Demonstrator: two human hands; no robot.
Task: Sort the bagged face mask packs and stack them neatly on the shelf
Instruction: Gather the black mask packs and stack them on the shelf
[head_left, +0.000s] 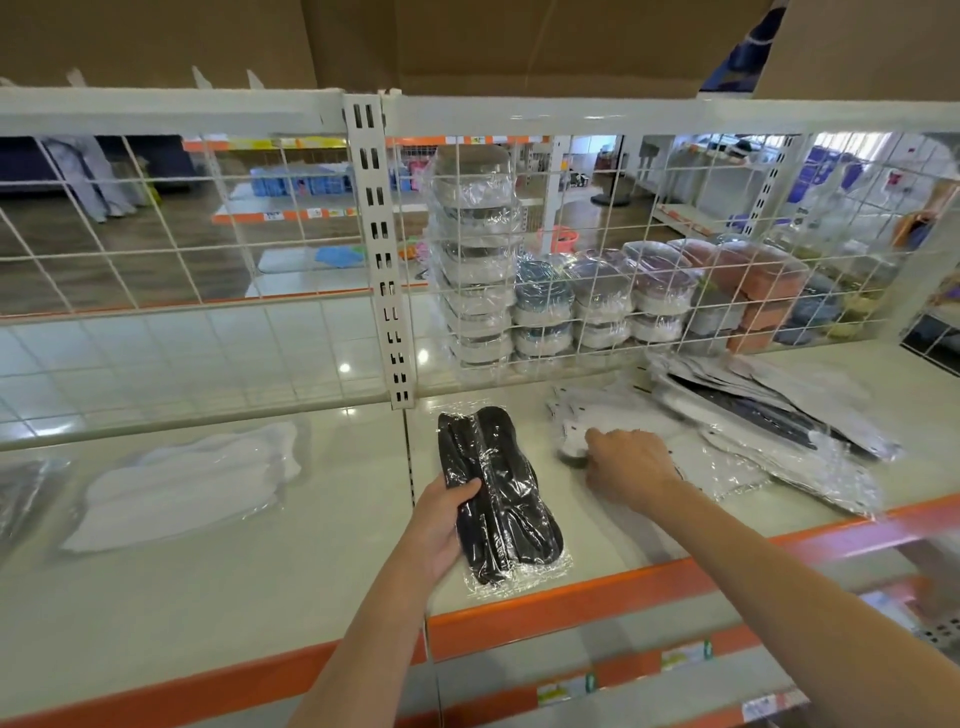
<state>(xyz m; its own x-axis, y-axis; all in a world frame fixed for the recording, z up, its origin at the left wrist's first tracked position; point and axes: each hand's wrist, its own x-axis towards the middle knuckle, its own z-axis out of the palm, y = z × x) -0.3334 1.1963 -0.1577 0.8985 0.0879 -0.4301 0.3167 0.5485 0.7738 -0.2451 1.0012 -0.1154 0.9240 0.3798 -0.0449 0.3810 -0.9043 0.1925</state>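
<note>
- Two hands are working the shelf (208, 587) at once, well apart from each other.
- Left hand (441, 525) is gripping the black mask pack (496, 493) along its left edge, thumb curled over the top film; the pack is lying flat near the orange front edge of the shelf, just right of the upright post (379, 249).
- Right hand (626, 460) is reaching into the loose pile of white and grey packs (748, 441) on the right part of the shelf, toward the wire back panel (675, 260); fingers are curling down on a white pack (576, 441), though blur is hiding whether it is truly pinched.
- White mask pack (182, 488) is lying alone on the left section of the shelf, well apart from the black one.
- Judgement: sorting by colour is under way, with most of the pile still unsorted.
- Doing it well: lifting one pack at a time, since slick film is likely to slide; squaring each pack's edges to the shelf front before stacking; keeping black and white separate.
- Writing: price tags (566, 688) are showing on the lower shelf rail, too small to read. No brand is legible on any pack.
</note>
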